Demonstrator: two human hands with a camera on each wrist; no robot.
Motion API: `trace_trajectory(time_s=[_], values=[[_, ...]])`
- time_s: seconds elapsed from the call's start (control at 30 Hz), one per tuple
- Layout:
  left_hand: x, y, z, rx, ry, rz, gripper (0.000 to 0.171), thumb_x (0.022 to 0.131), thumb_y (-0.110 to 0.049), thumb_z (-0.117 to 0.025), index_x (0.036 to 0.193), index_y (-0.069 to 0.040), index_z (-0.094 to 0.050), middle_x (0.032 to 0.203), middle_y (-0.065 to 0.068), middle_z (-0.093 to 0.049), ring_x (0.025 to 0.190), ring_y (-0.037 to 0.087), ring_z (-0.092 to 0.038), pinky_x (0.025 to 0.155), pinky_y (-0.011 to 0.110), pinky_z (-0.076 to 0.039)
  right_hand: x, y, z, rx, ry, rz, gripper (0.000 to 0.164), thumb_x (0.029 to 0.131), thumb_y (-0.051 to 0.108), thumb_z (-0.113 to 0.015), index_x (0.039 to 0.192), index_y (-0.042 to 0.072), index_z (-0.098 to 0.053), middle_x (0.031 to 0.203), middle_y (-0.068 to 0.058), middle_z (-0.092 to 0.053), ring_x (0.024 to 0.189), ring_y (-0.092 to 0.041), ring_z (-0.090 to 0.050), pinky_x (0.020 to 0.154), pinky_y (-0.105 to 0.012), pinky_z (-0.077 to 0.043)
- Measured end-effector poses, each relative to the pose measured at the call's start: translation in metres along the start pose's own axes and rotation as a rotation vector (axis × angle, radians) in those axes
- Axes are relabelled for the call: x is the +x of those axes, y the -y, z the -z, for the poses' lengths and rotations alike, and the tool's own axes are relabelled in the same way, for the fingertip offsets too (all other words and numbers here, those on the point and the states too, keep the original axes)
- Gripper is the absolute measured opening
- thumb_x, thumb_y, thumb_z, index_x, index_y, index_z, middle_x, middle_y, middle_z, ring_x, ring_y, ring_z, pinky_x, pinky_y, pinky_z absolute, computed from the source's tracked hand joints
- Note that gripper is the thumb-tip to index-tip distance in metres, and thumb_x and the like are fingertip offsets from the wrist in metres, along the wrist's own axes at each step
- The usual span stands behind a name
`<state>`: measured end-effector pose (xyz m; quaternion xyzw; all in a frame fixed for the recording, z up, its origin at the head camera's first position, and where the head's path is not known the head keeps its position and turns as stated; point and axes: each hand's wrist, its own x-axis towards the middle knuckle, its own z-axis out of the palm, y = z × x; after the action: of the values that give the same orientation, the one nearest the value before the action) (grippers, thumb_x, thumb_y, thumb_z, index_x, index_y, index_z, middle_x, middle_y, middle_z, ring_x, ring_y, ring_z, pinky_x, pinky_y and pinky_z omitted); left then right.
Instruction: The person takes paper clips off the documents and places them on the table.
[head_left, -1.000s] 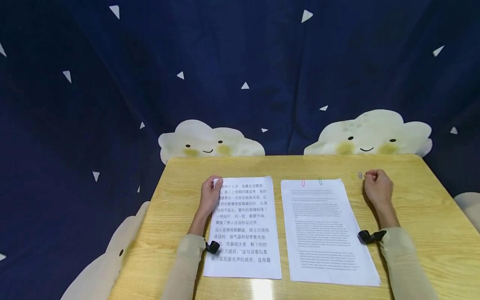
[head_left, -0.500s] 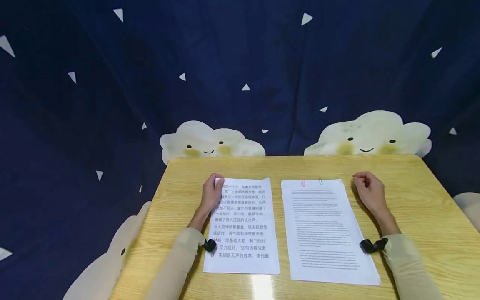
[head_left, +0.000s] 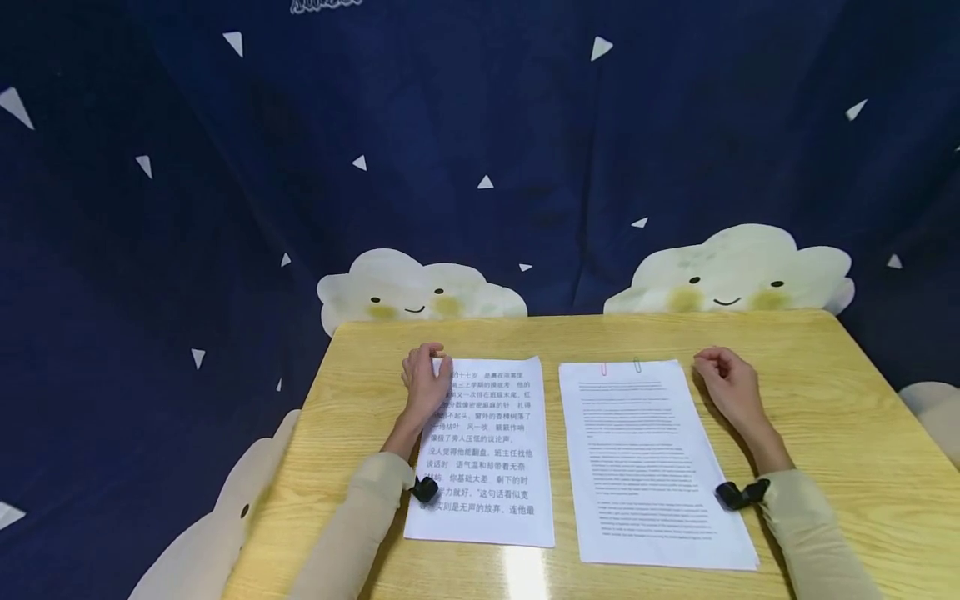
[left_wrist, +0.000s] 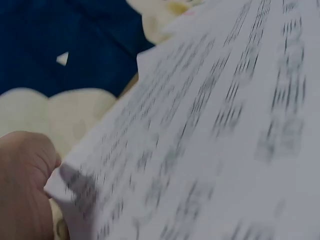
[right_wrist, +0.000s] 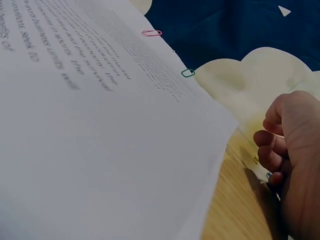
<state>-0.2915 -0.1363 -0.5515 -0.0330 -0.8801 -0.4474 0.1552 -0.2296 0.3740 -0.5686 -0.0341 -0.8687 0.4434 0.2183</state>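
Note:
My left hand (head_left: pixel 427 381) lies at the upper left corner of a stack of paper (head_left: pixel 487 467) printed in large Chinese characters. Its thumb overlaps the sheet; its bent fingers are beyond the edges. The left wrist view shows the thumb (left_wrist: pixel 37 155) right at the paper corner. My right hand (head_left: pixel 731 385) hovers beside the top right corner of a second printed stack (head_left: pixel 652 467). Its fingers are loosely bent, nothing visible between thumb and fingers. Close behind these fingers, a yellow paper clip (right_wrist: pixel 256 159) and a blue one (right_wrist: pixel 269 175) partly show.
On the second stack's top edge sit a pink paper clip (head_left: pixel 603 368) and a green one (head_left: pixel 637 365). Both stacks lie side by side on a wooden table (head_left: pixel 847 433). Behind it hangs a dark blue curtain (head_left: pixel 420 100) with cloud shapes.
My right hand has moved left, so the yellow and blue clips are now hidden in the head view. My left hand has shifted slightly further over the paper, its thumb and fingers more spread.

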Motion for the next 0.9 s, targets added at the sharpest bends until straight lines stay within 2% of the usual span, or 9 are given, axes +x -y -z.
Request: trace_trajectory(time_s=[0.1,0.2,0.33,0.47,0.57,0.7,0.9], values=[[-0.002,-0.018,-0.004,0.018,-0.061,-0.005,0.031,0.099,-0.011,-0.066,0.129,-0.003,-0.061,0.133,0.022,-0.053,0.122,0.040,-0.041,0.101,0.055,-0.029,0.000,0.003,0.001,-0.003,0.001,0.007,0.023,0.105,0.020,-0.061,0.107,-0.001,-0.069,0.086,0.007,-0.061,0.073,-0.005,-0.051,0.064,-0.015,-0.040],[-0.006,-0.042,-0.013,-0.060,-0.054,-0.054,0.033,0.099,-0.010,-0.064,0.131,-0.002,-0.058,0.137,0.021,-0.051,0.126,0.042,-0.042,0.104,0.056,-0.030,-0.001,0.005,0.002,0.007,-0.007,0.014,0.023,0.104,0.019,-0.062,0.106,-0.002,-0.070,0.084,0.006,-0.061,0.071,-0.004,-0.050,0.065,-0.015,-0.039],[-0.019,-0.066,-0.033,-0.215,0.043,-0.131,0.035,0.100,-0.004,-0.062,0.133,0.002,-0.055,0.133,0.026,-0.056,0.120,0.042,-0.053,0.102,0.052,-0.040,-0.002,0.004,0.000,0.018,-0.006,0.008,0.022,0.104,0.018,-0.063,0.106,-0.002,-0.070,0.081,0.006,-0.061,0.071,-0.005,-0.050,0.065,-0.015,-0.038],[-0.033,-0.083,-0.058,-0.288,0.174,-0.152,0.035,0.100,0.000,-0.060,0.135,0.005,-0.056,0.124,0.027,-0.063,0.102,0.032,-0.065,0.087,0.036,-0.053,-0.004,0.000,-0.001,0.002,0.004,0.002,0.022,0.104,0.020,-0.063,0.106,-0.001,-0.070,0.081,0.005,-0.060,0.070,-0.006,-0.049,0.065,-0.016,-0.038],[-0.038,-0.097,-0.075,-0.300,0.245,-0.125,0.035,0.100,-0.001,-0.060,0.134,0.007,-0.059,0.119,0.023,-0.067,0.089,0.019,-0.064,0.078,0.025,-0.052,-0.006,-0.002,-0.001,-0.002,0.011,0.009,0.023,0.105,0.020,-0.062,0.105,-0.002,-0.069,0.082,0.001,-0.060,0.070,-0.007,-0.049,0.065,-0.016,-0.038],[-0.038,-0.111,-0.092,-0.272,0.300,-0.083,0.035,0.101,-0.004,-0.060,0.134,0.008,-0.062,0.115,0.017,-0.069,0.077,0.007,-0.057,0.069,0.019,-0.048,-0.008,-0.001,-0.001,0.008,0.022,0.010,0.023,0.104,0.019,-0.063,0.106,-0.002,-0.070,0.084,-0.004,-0.060,0.071,-0.007,-0.049,0.065,-0.015,-0.038],[-0.036,-0.123,-0.107,-0.156,0.373,-0.054,0.036,0.102,-0.007,-0.062,0.134,0.008,-0.063,0.113,0.015,-0.071,0.082,0.010,-0.059,0.079,0.026,-0.053,-0.006,0.001,-0.004,0.005,0.016,0.013,0.020,0.103,0.018,-0.064,0.104,-0.001,-0.070,0.084,-0.002,-0.061,0.071,-0.006,-0.049,0.064,-0.016,-0.039]])
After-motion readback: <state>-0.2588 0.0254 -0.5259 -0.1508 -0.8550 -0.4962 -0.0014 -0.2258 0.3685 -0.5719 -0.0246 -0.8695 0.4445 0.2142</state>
